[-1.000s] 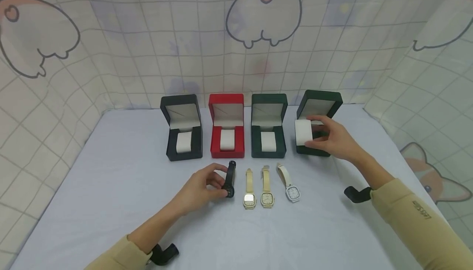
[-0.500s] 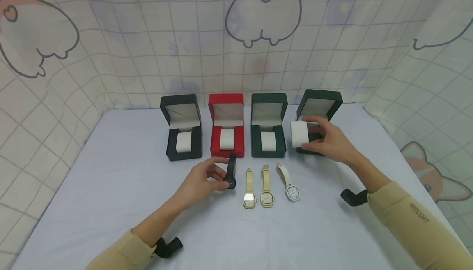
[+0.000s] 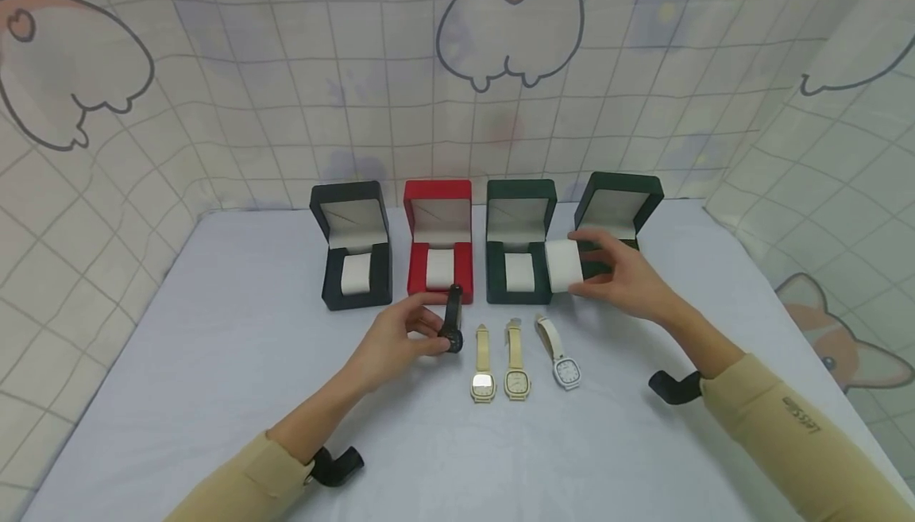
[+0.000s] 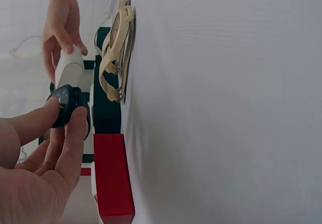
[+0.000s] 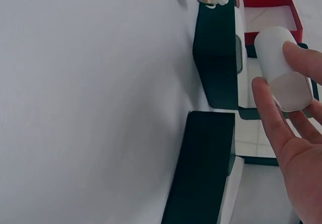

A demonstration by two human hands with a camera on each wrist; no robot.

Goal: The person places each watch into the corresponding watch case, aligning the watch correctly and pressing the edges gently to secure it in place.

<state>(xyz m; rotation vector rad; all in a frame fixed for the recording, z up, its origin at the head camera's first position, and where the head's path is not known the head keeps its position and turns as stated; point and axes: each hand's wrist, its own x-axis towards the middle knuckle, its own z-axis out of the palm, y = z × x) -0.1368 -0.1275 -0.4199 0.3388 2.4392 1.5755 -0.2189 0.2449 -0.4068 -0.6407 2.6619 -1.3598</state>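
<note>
My left hand [image 3: 400, 339] pinches a black wristwatch [image 3: 453, 322] between thumb and fingers, its strap pointing up and its dial near the thumb, in front of the red watch box [image 3: 465, 264]. In the left wrist view the black dial faces the thumb. My right hand [image 3: 625, 280] grips a white watch cushion [image 3: 564, 266] by its ends. In the head view the cushion overlaps the gap between the two green boxes. The right wrist view shows the cushion as a hollow-ended roll [image 5: 274, 53]. The rightmost green box [image 3: 619, 188] stands open behind that hand, partly hidden.
A black box [image 3: 332, 284] and another green box [image 3: 495, 272] stand open in the row, each with a white cushion inside, like the red one. Two gold watches [image 3: 483, 385] and a white-strapped watch [image 3: 567, 373] lie in front on the white cloth.
The left hand has carried the black watch away from me and slightly right, toward the red box. The right hand has moved the white cushion left and a little nearer, out from the rightmost box.
</note>
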